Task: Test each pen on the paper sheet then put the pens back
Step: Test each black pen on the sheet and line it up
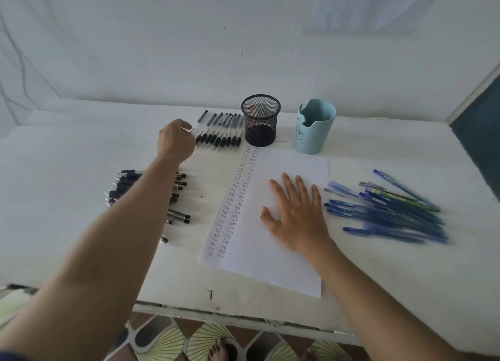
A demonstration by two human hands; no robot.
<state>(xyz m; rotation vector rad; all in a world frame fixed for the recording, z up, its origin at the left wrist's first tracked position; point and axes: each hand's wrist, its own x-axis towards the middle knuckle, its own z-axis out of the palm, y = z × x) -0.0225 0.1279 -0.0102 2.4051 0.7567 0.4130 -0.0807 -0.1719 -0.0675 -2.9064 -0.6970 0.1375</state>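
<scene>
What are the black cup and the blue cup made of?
The black cup looks like thin metal mesh with a dull black coat: you can see through its tiny holes. The blue cup looks like smooth plastic, probably: its pale wall is solid, softly shiny, with rounded edges.

The paper sheet (281, 266) lies on the table (81, 149). Just behind its far edge stand a left cup (260, 121) and a right cup (315, 126). Behind its far left corner lies a pen row (219, 141). A pen pile (125, 184) lies to the sheet's left and loose pens (387, 211) to its right. The right hand (296, 214) rests flat on it.
</scene>
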